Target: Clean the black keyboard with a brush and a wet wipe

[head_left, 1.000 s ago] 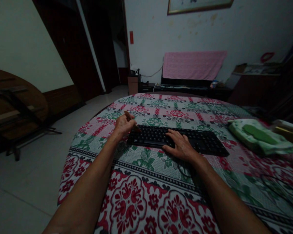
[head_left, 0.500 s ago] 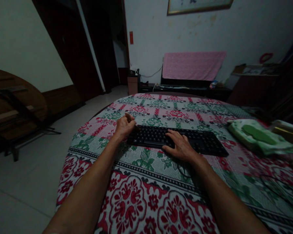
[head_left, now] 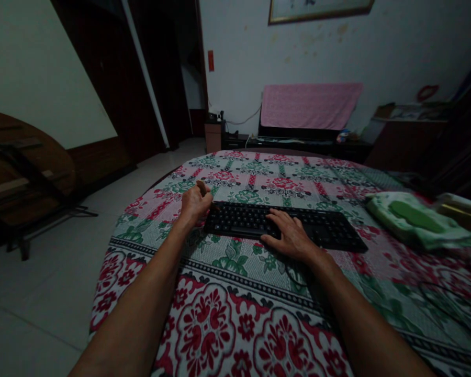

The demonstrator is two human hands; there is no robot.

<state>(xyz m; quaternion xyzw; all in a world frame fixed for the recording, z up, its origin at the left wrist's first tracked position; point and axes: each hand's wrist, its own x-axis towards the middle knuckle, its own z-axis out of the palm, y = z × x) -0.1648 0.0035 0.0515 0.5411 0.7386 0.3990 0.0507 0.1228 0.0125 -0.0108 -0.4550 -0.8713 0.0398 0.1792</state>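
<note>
A black keyboard (head_left: 243,219) lies across the patterned tablecloth in front of me. My left hand (head_left: 195,203) is at its left end, fingers closed around a slim tool with a brown handle (head_left: 201,187). The handle's top sticks out above the fist; its lower end, over the keyboard's left keys, is too dark to make out. My right hand (head_left: 288,233) lies on the keyboard right of its middle, with fingers stretched over the keys and the thumb apart near the front edge. Part of a dark cable (head_left: 294,277) shows below the right wrist.
The flowered tablecloth (head_left: 231,309) covers a rounded table. On the right lie a green and white package (head_left: 416,217) and more thin cable. A folded round tabletop (head_left: 27,157) leans at the left wall. A pink cloth (head_left: 310,106) hangs over a dark screen at the back.
My left hand has shifted slightly left with the brown-handled tool, baring more of the keyboard's left end. The right hand and keyboard have stayed in place.
</note>
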